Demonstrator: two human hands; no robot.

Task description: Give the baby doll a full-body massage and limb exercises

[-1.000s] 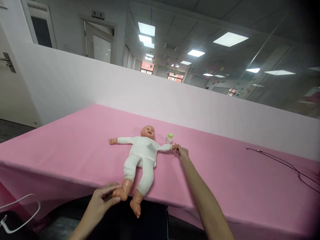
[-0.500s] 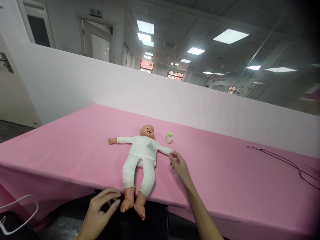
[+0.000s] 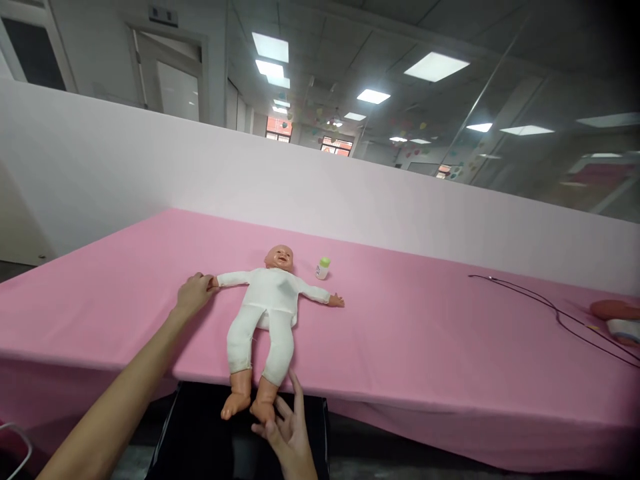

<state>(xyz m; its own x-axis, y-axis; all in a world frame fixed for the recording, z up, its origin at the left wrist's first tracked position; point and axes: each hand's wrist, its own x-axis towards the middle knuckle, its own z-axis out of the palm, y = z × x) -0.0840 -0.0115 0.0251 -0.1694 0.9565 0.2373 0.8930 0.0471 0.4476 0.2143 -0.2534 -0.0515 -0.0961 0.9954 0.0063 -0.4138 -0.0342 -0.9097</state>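
Observation:
A baby doll (image 3: 273, 293) in a white outfit lies on its back on the pink-covered table (image 3: 400, 340), arms spread, its bare feet reaching past the front edge. My left hand (image 3: 196, 293) is closed around the doll's hand on the left side, which is mostly hidden by my fingers. Beside the doll's foot on the right, my right hand (image 3: 293, 433) has its fingers apart, thumb and fingertips close to the foot; whether they touch it is hard to tell. A small bottle with a green cap (image 3: 323, 269) stands near the doll's head.
A thin dark cable (image 3: 545, 303) runs across the table's right side. At the far right edge lies part of another doll-like item (image 3: 615, 310). A white low wall (image 3: 350, 193) backs the table. Something black (image 3: 215, 433) sits below the front edge.
My left hand has gone from near the doll's feet up to its hand on the left. My right hand has left the doll's other hand and come down to the foot. The view has shifted right.

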